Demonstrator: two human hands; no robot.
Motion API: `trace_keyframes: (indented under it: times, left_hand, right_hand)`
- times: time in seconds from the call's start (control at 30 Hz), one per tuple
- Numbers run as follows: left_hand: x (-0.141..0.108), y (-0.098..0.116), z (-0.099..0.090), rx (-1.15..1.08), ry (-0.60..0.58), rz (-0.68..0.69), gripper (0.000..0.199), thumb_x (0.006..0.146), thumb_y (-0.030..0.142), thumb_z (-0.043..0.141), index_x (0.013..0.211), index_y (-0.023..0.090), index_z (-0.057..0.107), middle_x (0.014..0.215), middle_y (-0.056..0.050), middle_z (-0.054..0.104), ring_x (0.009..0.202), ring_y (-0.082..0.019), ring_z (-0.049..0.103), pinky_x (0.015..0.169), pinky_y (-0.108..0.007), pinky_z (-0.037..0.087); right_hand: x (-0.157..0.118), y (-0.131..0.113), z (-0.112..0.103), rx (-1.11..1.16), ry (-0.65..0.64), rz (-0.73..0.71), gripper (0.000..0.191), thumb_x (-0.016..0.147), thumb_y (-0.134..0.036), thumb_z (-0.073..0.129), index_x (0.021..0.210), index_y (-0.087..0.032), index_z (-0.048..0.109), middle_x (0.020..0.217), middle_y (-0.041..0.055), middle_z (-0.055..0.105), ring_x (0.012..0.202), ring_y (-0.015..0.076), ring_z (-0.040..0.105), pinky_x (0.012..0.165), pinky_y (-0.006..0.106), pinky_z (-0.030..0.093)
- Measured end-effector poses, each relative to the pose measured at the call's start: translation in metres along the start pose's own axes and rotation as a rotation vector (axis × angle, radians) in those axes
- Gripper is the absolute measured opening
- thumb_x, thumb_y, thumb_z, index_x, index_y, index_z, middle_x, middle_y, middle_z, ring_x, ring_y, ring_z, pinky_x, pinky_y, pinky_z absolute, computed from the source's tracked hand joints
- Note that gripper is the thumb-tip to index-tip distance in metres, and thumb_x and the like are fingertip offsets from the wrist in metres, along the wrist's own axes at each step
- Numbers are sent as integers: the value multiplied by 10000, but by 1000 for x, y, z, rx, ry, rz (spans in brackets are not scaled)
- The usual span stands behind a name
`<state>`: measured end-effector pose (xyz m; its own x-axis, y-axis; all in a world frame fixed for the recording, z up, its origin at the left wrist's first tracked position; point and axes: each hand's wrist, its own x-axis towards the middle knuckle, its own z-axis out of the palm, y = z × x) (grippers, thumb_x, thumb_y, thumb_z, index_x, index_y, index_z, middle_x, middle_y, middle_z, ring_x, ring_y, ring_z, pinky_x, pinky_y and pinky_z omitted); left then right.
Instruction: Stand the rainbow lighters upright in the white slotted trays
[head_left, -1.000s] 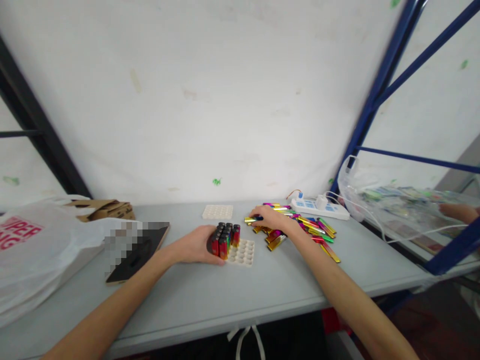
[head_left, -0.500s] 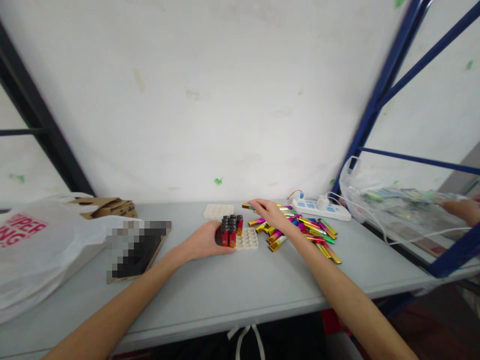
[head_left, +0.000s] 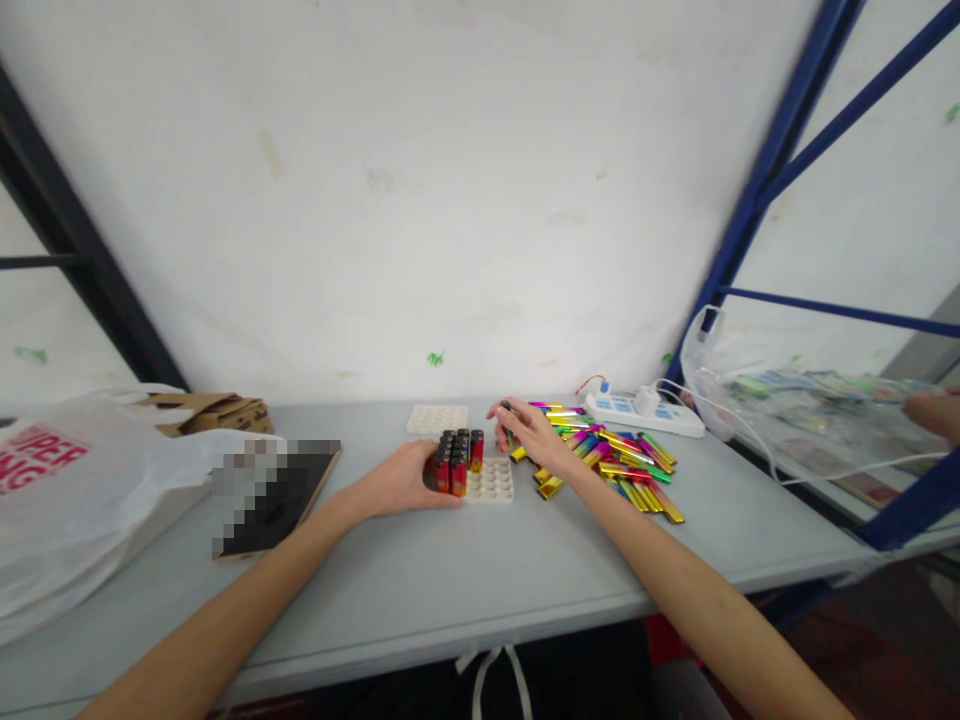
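Observation:
Several red lighters with black tops [head_left: 451, 470] stand upright in the left part of a white tray with round holes [head_left: 493, 482]. My left hand [head_left: 405, 480] is wrapped round the left side of this group. To the right and a little above the tray, my right hand [head_left: 525, 432] pinches one lighter [head_left: 510, 425], its dark end up. Holes at the tray's right side show bare. A loose pile of shiny gold, red, purple and green lighters [head_left: 622, 465] lies right of my right hand.
A second white tray [head_left: 437, 420] lies by the wall. White power strip [head_left: 679, 419] at the back right; dark flat tablet-like object [head_left: 289, 500], plastic bag [head_left: 67, 510] and cardboard [head_left: 225, 415] on the left. Beyond the blue frame [head_left: 739, 220], another person's hand [head_left: 934, 415] shows.
My right hand has moved slightly down, and the lighter in it has turned from lying level to nearly upright. My left hand stays round the standing lighters.

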<state>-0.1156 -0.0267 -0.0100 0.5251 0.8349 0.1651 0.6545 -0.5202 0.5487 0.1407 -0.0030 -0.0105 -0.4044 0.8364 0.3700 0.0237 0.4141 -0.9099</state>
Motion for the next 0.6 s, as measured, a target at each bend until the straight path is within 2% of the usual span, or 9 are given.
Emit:
trace_keyframes:
  times: [0.07, 0.13, 0.2, 0.27, 0.33, 0.4, 0.6]
  left_hand:
    - [0, 1, 0, -2, -2, -5, 634, 609, 627, 822, 1045, 182, 703, 945, -60, 746, 910, -308, 676, 805, -366, 529]
    - [0, 2, -1, 1, -6, -9, 640, 615, 624, 822, 1055, 174, 704, 958, -65, 747, 911, -309, 676, 806, -369, 529]
    - [0, 3, -1, 6, -11, -7, 645, 624, 620, 821, 1065, 165, 704, 972, -69, 747, 915, -309, 675, 813, -369, 526]
    - [0, 3, -2, 13, -21, -1, 645, 633, 619, 818, 1072, 160, 701, 985, -71, 747, 922, -307, 674, 819, -365, 524]
    - [0, 2, -2, 22, -29, 5, 639, 638, 613, 820, 1070, 158, 698, 998, -73, 746, 924, -304, 673, 825, -364, 522]
    - [1, 1, -1, 25, -38, 6, 633, 646, 596, 823, 1082, 156, 691, 1020, -75, 743, 922, -298, 672, 829, -366, 523]
    - [1, -3, 1, -5, -50, 15, 649, 660, 598, 817, 1120, 163, 679, 1040, -67, 738, 906, -284, 677, 813, -356, 532]
  right_hand:
    - [-1, 0, 5, 82, 8, 18, 469, 940, -650, 543, 1104, -217, 621, 609, -79, 406, 515, 105, 415, 520, 234, 386]
    - [0, 1, 8, 181, 29, 65, 508, 931, -682, 527, 1117, -220, 627, 604, -94, 293, 470, 89, 273, 455, 216, 263]
    - [0, 1, 11, 265, 54, 139, 539, 912, -729, 505, 996, -211, 623, 598, -98, 231, 458, 81, 173, 435, 215, 160]
    - [0, -1, 12, 325, 85, 228, 567, 876, -770, 506, 796, -210, 550, 566, -105, 191, 450, 75, 121, 427, 216, 107]
    - [-1, -3, 13, 365, 118, 284, 586, 851, -771, 520, 662, -224, 428, 531, -109, 166, 445, 70, 97, 420, 217, 81]
    - [-1, -5, 15, 380, 150, 298, 585, 856, -737, 513, 605, -233, 353, 501, -108, 165, 434, 68, 99, 412, 219, 74]
    - [-2, -3, 20, 321, 233, 274, 501, 908, -583, 415, 549, -241, 348, 424, -86, 223, 357, 75, 167, 369, 232, 100]
